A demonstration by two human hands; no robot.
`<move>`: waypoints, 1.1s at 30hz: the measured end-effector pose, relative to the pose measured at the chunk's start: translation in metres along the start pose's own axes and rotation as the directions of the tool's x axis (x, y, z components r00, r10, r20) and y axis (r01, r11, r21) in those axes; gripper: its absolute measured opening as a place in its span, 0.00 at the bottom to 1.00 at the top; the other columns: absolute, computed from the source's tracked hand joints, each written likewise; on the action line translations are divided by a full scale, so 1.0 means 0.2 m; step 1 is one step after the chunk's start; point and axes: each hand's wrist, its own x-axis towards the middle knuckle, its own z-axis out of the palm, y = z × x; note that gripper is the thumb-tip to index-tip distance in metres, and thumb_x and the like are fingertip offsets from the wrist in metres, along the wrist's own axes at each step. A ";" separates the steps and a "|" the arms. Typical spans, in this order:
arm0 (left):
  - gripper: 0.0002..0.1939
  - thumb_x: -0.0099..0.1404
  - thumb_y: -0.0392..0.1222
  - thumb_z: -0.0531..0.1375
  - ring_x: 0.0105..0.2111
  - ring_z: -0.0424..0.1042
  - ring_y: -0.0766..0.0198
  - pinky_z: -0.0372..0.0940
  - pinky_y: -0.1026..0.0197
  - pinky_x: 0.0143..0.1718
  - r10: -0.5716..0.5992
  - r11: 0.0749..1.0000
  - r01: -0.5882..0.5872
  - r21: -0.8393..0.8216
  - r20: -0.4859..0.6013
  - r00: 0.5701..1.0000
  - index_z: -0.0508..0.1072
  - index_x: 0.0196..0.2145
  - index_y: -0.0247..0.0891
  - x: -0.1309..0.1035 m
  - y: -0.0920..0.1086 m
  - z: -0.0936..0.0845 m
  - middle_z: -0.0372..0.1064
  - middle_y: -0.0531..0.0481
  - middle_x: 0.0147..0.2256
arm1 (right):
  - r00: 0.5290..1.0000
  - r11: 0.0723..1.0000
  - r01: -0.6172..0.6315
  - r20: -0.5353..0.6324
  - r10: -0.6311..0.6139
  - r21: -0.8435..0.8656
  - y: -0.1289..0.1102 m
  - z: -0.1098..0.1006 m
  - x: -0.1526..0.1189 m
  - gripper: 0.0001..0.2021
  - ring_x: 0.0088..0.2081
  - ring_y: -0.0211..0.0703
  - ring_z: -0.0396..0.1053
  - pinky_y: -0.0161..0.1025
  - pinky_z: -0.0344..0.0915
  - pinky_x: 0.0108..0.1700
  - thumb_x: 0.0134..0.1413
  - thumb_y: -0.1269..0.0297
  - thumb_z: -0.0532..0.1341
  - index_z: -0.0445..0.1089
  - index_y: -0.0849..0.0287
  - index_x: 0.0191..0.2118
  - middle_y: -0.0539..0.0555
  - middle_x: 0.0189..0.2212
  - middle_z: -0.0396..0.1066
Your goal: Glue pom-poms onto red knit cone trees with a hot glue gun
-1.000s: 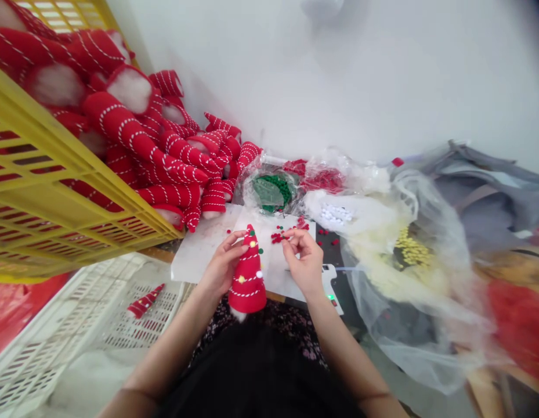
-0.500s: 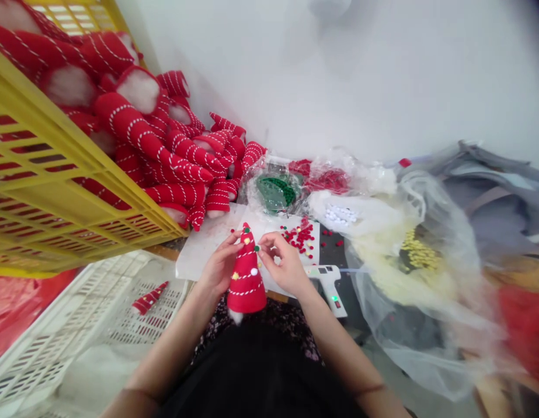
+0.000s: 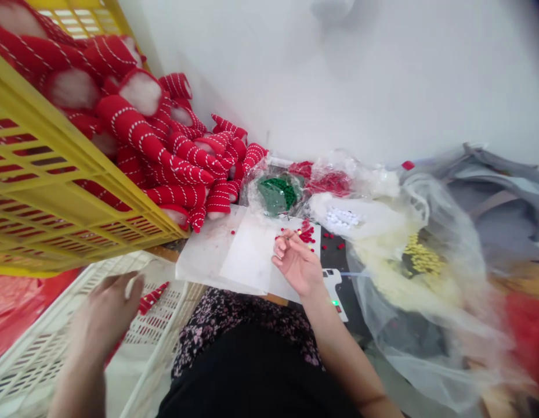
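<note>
My left hand [image 3: 108,307], smeared by motion, is over the white crate [image 3: 162,307] at the left. Red fabric [image 3: 115,352] shows beside its wrist, and whether the fingers grip it is hidden. Partly behind this hand, a small red cone-shaped hat [image 3: 152,297] with tiny pompoms lies in the crate. My right hand [image 3: 299,261] is raised over the white paper [image 3: 247,255], palm turned up and fingers loosely curled apart, nothing visible in them. Close to it are scattered red pompoms [image 3: 307,232] and a white glue gun [image 3: 335,290] with a green light.
A yellow crate [image 3: 78,168] heaped with stuffed red cones [image 3: 138,128] stands at the left. Along the wall lie bags of green pompoms [image 3: 278,194], red pompoms [image 3: 330,181] and white pompoms [image 3: 341,217]. Yellow pompoms [image 3: 421,255] sit in a clear bag at the right.
My left hand has moved from the paper to the white crate at the left, and the decorated red cone has left the middle. My right hand has shifted slightly right, its palm turned up.
</note>
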 end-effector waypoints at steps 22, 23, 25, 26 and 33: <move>0.19 0.74 0.46 0.53 0.29 0.66 0.57 0.63 0.53 0.38 0.756 0.572 -0.672 -0.471 -0.014 0.654 0.72 0.26 0.44 0.01 1.01 0.52 0.67 0.46 0.25 | 0.961 0.917 0.200 -0.113 -0.252 -0.346 0.03 -0.08 -0.12 0.15 0.31 0.41 0.65 0.39 0.66 0.34 0.59 0.53 0.66 0.63 0.50 0.46 0.52 0.39 0.73; 0.17 0.74 0.46 0.54 0.31 0.69 0.56 0.64 0.53 0.39 0.721 0.576 -0.626 -0.526 -0.034 0.692 0.74 0.29 0.44 -0.01 1.02 0.52 0.71 0.44 0.28 | 0.953 0.890 0.229 -0.098 -0.288 -0.394 0.04 -0.09 -0.12 0.14 0.31 0.41 0.65 0.39 0.66 0.34 0.61 0.53 0.65 0.62 0.50 0.46 0.52 0.39 0.73; 0.10 0.72 0.47 0.59 0.36 0.74 0.54 0.66 0.53 0.41 0.668 0.569 -0.533 -0.627 -0.026 0.744 0.78 0.36 0.43 -0.03 1.03 0.53 0.76 0.43 0.35 | 0.941 0.842 0.281 -0.041 -0.337 -0.461 0.05 -0.09 -0.13 0.15 0.33 0.41 0.66 0.40 0.68 0.36 0.63 0.51 0.63 0.61 0.49 0.49 0.52 0.41 0.71; 0.08 0.70 0.47 0.61 0.37 0.75 0.54 0.67 0.54 0.42 0.657 0.562 -0.499 -0.659 -0.010 0.754 0.79 0.38 0.43 -0.04 1.04 0.54 0.77 0.43 0.36 | 0.934 0.818 0.304 -0.018 -0.358 -0.487 0.06 -0.09 -0.13 0.15 0.35 0.42 0.67 0.40 0.68 0.38 0.64 0.51 0.63 0.61 0.49 0.50 0.52 0.42 0.70; 0.13 0.74 0.43 0.54 0.32 0.69 0.58 0.63 0.56 0.37 0.713 0.538 -0.564 -0.627 -0.018 0.701 0.72 0.31 0.43 -0.06 1.07 0.63 0.70 0.46 0.29 | 0.933 0.735 0.309 0.045 -0.356 -0.604 0.11 -0.05 -0.16 0.16 0.39 0.43 0.69 0.40 0.70 0.39 0.68 0.48 0.60 0.61 0.50 0.52 0.55 0.45 0.68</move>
